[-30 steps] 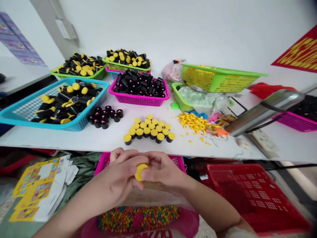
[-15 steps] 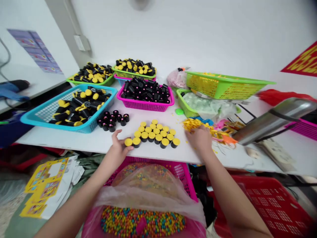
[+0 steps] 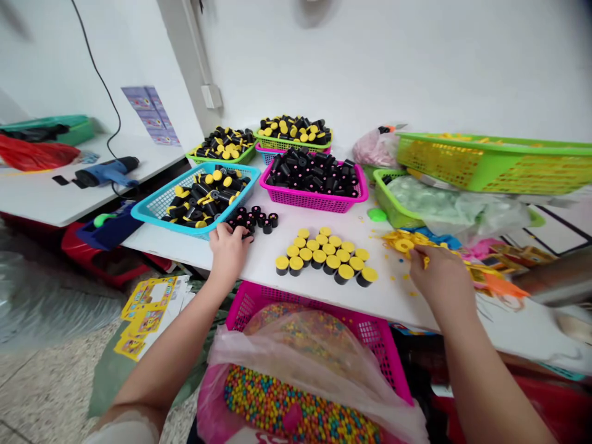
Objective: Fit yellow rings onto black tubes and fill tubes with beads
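Note:
My left hand (image 3: 229, 250) reaches to the front of a cluster of black cylinders with pink dots (image 3: 261, 219), fingers curled on one whose shape is mostly hidden. Several black pieces with yellow caps (image 3: 332, 262) stand upright in a group between my hands. At the right, my right hand (image 3: 435, 271) is at the edge of a pile of small yellow parts (image 3: 404, 240), its fingers pinched round a small yellow part (image 3: 426, 263). The blue basket (image 3: 148, 213), holding capped pieces, is just behind my left hand.
Behind stand a pink basket (image 3: 314, 200) of black cylinders and green baskets (image 3: 485, 166) at the right. A blue heat gun (image 3: 108, 172) lies on the left table. Below the table edge, a pink crate (image 3: 398, 364) holds a bag of colourful beads (image 3: 277, 394).
The view has turned left. My left hand has left the yellow-capped pieces and moved to the black cylinders. My right hand has drawn slightly back from the yellow pile.

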Tool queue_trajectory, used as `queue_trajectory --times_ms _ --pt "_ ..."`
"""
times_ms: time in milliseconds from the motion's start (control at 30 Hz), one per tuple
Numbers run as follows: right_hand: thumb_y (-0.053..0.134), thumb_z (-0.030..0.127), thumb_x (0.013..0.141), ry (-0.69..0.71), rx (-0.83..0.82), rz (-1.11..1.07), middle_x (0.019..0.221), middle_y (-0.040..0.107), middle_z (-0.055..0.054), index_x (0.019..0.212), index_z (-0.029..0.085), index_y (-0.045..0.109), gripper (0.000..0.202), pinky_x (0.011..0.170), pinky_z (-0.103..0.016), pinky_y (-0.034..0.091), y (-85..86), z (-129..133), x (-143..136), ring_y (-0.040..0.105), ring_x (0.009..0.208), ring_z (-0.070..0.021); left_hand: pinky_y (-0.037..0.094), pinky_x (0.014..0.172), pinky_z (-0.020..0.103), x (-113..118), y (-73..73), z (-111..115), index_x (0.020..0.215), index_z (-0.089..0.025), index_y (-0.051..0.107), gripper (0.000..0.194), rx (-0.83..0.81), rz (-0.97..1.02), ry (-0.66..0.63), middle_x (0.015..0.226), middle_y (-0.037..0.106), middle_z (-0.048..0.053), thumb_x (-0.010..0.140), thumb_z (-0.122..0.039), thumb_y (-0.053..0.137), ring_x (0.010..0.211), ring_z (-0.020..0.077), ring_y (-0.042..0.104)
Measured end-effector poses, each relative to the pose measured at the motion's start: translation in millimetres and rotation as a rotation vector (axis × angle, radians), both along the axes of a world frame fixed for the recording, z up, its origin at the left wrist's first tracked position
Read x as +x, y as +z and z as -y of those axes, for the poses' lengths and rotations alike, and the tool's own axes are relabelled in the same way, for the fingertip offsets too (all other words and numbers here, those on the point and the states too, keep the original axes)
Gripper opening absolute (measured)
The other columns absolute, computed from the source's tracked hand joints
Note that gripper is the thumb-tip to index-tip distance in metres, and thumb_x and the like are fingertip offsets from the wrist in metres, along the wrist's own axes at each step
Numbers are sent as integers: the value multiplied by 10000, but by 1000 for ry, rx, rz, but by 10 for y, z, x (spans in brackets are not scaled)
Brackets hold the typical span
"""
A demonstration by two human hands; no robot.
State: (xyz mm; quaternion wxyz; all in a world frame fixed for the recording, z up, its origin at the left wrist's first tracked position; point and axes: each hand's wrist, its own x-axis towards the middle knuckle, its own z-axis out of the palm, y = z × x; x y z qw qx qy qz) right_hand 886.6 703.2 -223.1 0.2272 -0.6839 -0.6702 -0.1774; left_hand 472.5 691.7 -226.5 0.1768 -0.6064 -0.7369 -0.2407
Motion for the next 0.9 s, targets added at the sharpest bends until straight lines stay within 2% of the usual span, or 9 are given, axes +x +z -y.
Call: queue_trajectory --times_ms 133,233,333,400,500,567,700,800,900 --pt "485 289 888 175 82 -203 925 688 -162 998 88 698 312 757 -327 476 94 133 -101 621 789 -231 406 888 471 56 12 -58 1001 -171 686 220 -23 33 20 1135 486 188 859 -327 624 1107 367 462" --pt "517 383 875 314 14 -412 910 693 -115 992 156 691 309 668 -317 488 178 318 -240 615 703 -193 417 912 471 155 172 117 892 -149 650 107 -110 137 -29 1144 542 183 844 -245 648 1139 355 490" --pt "549 443 881 530 -224 -699 778 669 -60 1003 186 671 309 592 -273 481 324 574 -525 599 649 -157 468 855 412 322 431 460 928 -171 550 84 -255 377 -311 1043 631 111 898 -246 574 998 267 603" --pt "548 425 905 698 -382 -933 709 628 -20 1099 205 625 303 554 -236 465 452 731 -793 569 610 -125 501 781 352 474 592 702 1044 -208 471 195 -298 613 -526 1011 659 58 917 -328 556 857 198 647" --pt "522 350 945 939 -505 -1236 657 557 43 1251 278 499 315 534 -194 437 617 865 -1184 522 573 -86 527 762 292 721 718 965 1224 -269 352 427 -284 927 -777 1117 655 46 889 -324 612 866 154 666" --pt "540 323 941 1016 -516 -1336 632 526 55 1131 267 554 199 514 -173 409 664 888 -1352 492 543 -65 534 760 269 851 710 1052 1311 -301 301 542 -262 1027 -886 1184 628 59 882 -292 632 934 159 663" --pt "589 324 910 987 -544 -1413 576 507 55 938 220 628 114 458 -153 359 605 894 -1424 458 485 -45 519 854 299 954 557 1071 1398 -331 254 587 -208 1040 -1008 1226 571 74 919 -246 583 1092 181 597" --pt "600 326 899 973 -607 -1487 532 508 60 932 216 632 119 438 -151 361 526 924 -1389 453 448 -45 449 979 373 942 431 1022 1454 -315 149 635 -138 853 -1127 1242 538 95 949 -212 520 1151 188 543" --pt "610 329 885 933 -642 -1507 516 530 57 932 210 627 130 417 -152 368 477 966 -1392 461 419 -51 380 1021 418 923 353 971 1439 -263 89 616 36 589 -1176 1223 533 116 959 -181 467 1165 201 496"
